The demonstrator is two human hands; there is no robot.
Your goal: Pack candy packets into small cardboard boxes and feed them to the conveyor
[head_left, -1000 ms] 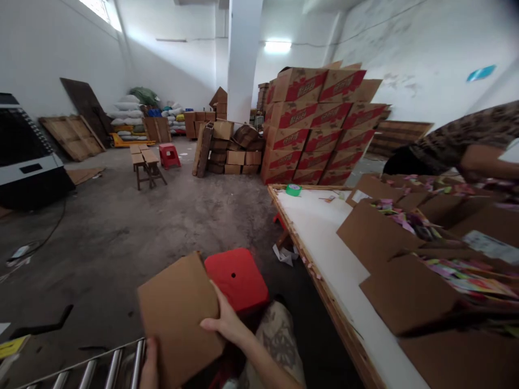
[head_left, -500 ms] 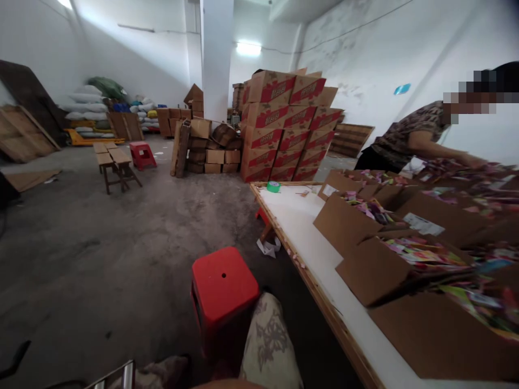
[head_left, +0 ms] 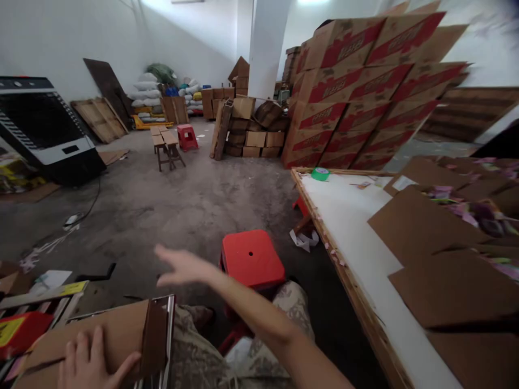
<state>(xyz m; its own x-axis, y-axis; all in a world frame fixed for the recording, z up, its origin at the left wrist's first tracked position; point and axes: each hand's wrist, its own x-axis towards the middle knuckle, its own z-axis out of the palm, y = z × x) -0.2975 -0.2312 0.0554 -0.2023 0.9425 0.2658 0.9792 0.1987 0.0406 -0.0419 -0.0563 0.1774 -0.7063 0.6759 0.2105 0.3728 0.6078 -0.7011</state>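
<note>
My left hand (head_left: 91, 362) lies flat on a brown cardboard box (head_left: 101, 337) at the lower left, fingers spread on its top. The box rests on a metal roller rail (head_left: 168, 335). My right hand (head_left: 182, 266) hangs in the air above the floor, blurred, fingers stretched out and holding nothing; its forearm crosses my lap. A red plastic stool (head_left: 252, 259) stands just beyond that hand, in front of my knee.
A long white table (head_left: 348, 216) with a wooden rim runs along the right, carrying open cartons of colourful packets (head_left: 466, 205) and a green tape roll (head_left: 320, 173). Red-printed cartons (head_left: 365, 92) are stacked behind. A black machine (head_left: 44, 129) stands at left; wooden benches (head_left: 164, 146) beyond.
The view swung right, then back left and down. The cardboard piece I held up a second ago is gone from my right hand, which now reaches out bare; my left hand rests on a box.
</note>
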